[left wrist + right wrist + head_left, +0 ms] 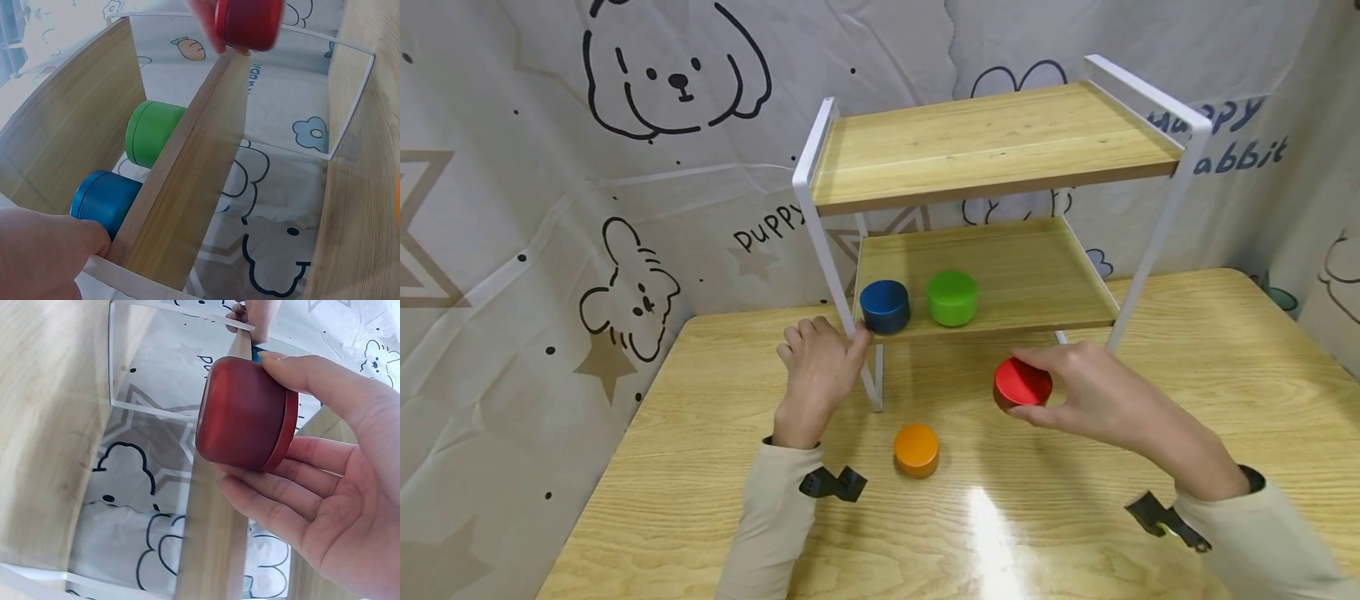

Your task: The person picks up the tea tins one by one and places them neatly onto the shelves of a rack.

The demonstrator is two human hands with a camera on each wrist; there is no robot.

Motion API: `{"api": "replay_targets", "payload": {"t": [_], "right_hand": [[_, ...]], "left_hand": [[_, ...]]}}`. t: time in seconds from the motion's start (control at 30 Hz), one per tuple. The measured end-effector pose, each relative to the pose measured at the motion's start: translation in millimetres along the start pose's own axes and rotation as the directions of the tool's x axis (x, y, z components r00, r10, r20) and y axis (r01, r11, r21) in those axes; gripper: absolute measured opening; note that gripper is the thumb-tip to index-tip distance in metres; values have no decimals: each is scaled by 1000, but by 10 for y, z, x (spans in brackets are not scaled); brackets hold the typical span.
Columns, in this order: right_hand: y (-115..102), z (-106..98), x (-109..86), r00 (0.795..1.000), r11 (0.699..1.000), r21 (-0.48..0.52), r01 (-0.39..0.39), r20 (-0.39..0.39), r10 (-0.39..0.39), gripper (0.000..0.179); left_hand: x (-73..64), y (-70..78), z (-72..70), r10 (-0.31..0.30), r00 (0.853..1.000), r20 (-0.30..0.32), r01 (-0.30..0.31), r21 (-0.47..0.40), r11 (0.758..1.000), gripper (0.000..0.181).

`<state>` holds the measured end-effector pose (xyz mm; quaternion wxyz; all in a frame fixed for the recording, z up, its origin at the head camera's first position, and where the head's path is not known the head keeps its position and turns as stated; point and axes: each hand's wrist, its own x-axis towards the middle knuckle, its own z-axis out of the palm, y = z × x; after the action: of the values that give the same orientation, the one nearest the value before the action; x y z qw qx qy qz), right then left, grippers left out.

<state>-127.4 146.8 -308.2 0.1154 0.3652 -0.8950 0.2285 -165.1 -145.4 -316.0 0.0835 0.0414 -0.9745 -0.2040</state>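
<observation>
My right hand (1093,396) grips a red round tin (1022,385) between thumb and fingers, in front of the rack and below its lower board. The right wrist view shows the tin's smooth side and its lid seam. At the left front post of the two-tier shelf rack (992,333), my left hand (820,367) holds the frame, thumb at the lower board's corner; its other fingers are partly hidden. Just by that thumb, a blue tin (885,308) stands on the lower board. A green tin (952,298) is to its right.
An orange tin (916,451) stands on the wooden table (700,500) in front of the rack. The rack's upper board (992,146) overhangs the lower one between white metal side frames. A printed curtain (715,183) hangs behind.
</observation>
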Motion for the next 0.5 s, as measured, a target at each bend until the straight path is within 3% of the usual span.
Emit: {"api": "replay_targets", "payload": {"t": [0.27,0.5], "right_hand": [[-5,-171,51,1000,1000,-20,21,-13,-21,50],[38,-314,75,1000,999,39,6,31,-8,54]], "left_hand": [[13,-11,7,-6,1000,23,6,2,1000,55],[14,-12,-6,-8,1000,25,9,-6,1000,55]]}}
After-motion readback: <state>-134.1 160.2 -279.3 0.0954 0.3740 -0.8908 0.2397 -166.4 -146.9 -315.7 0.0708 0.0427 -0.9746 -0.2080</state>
